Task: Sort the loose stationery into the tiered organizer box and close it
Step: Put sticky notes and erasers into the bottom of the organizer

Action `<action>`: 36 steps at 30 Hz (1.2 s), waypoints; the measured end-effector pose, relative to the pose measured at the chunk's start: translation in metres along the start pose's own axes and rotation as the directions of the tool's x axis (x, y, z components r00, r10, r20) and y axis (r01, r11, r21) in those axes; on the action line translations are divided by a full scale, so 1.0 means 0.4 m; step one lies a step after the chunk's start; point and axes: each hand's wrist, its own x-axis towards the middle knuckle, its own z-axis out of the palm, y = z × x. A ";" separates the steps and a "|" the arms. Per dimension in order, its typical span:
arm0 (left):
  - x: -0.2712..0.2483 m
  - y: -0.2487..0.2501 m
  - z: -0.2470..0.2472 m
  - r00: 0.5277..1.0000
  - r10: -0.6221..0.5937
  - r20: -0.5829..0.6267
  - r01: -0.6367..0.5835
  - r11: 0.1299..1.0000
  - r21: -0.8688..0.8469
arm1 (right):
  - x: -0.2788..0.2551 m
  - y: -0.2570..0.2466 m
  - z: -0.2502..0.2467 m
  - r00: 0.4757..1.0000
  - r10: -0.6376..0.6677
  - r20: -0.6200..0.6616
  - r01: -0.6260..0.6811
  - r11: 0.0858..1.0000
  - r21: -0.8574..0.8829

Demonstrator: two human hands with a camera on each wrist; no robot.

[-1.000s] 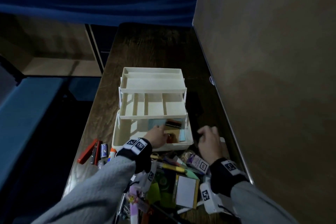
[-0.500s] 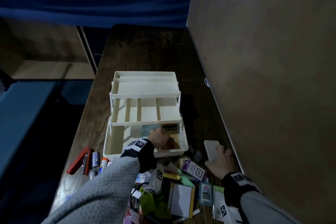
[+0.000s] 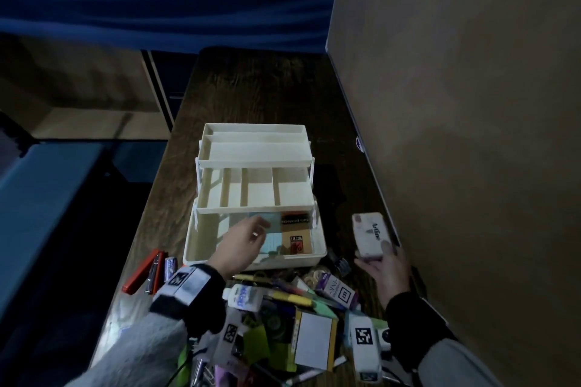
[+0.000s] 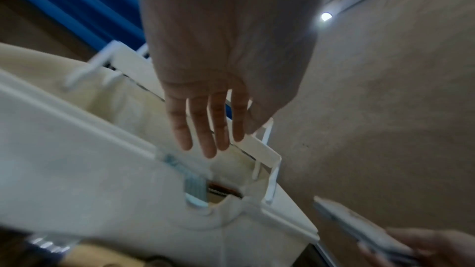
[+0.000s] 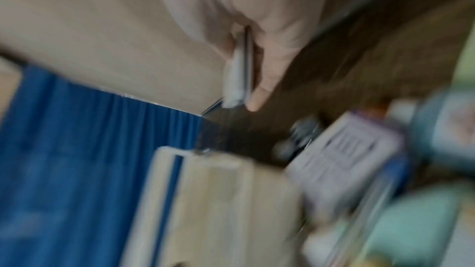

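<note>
my right hand (image 3: 382,264) pinches the flat white case (image 3: 367,234), left hand (image 3: 242,245) hangs loose and empty over the organizer box (image 3: 201,248), and that thin case could slip out sideways.

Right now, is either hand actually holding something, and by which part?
The right hand holds a flat white Artline case by its near end. The left hand, fingers straight, holds nothing.

1. The left hand (image 4: 226,58) fills the upper middle of the frame, fingers (image 4: 203,129) straight and slightly spread, holding nothing;
2. The white organizer box (image 4: 77,170) runs across the lower left, blurred; its tray arms show just beyond the fingertips;
3. Lower right corner — the right hand (image 4: 437,249) grips a flat pale case (image 4: 359,230).
</note>
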 end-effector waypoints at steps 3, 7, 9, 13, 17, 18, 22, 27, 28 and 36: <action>-0.055 -0.025 -0.027 0.991 -0.034 -0.127 0.024 0.997 -0.079 | -0.065 0.003 0.053 0.979 0.133 0.154 -0.136 0.991 0.015; -0.092 -0.054 -0.040 0.986 -0.067 -0.150 0.052 0.994 -0.100 | -0.115 0.036 0.149 0.903 0.307 0.301 -0.274 0.950 -0.147; -0.095 -0.062 -0.037 0.992 -0.061 -0.114 0.054 0.997 -0.062 | -0.117 0.043 0.197 0.884 0.341 0.321 -0.303 0.939 -0.163; -0.073 -0.056 -0.019 0.997 -0.035 -0.071 0.038 0.998 0.045 | -0.092 0.027 0.274 0.918 0.294 0.268 -0.228 0.941 -0.251; -0.016 -0.036 0.015 0.999 -0.049 0.012 0.047 0.992 0.120 | -0.065 0.023 0.282 0.915 0.309 0.260 -0.235 0.931 -0.280; 0.002 -0.030 0.024 0.997 -0.065 0.039 0.058 0.986 0.153 | -0.067 0.022 0.276 0.907 0.321 0.272 -0.235 0.923 -0.304; 0.086 -0.010 0.059 0.977 -0.159 0.140 0.125 0.965 0.229 | -0.057 0.018 0.242 0.898 0.277 0.343 -0.192 0.946 -0.262; 0.156 -0.001 0.094 0.859 -0.358 0.365 0.354 0.932 0.080 | -0.056 0.022 0.213 0.909 0.035 0.415 0.244 0.763 -0.598; 0.164 0.002 0.097 0.846 -0.365 0.387 0.400 0.917 -0.009 | -0.054 0.025 0.209 0.884 -0.031 0.467 0.385 0.616 -0.687; 0.168 0.018 0.111 0.849 -0.301 0.434 0.454 0.836 -0.308 | -0.047 0.030 0.189 0.757 -0.035 0.653 0.654 0.025 -0.757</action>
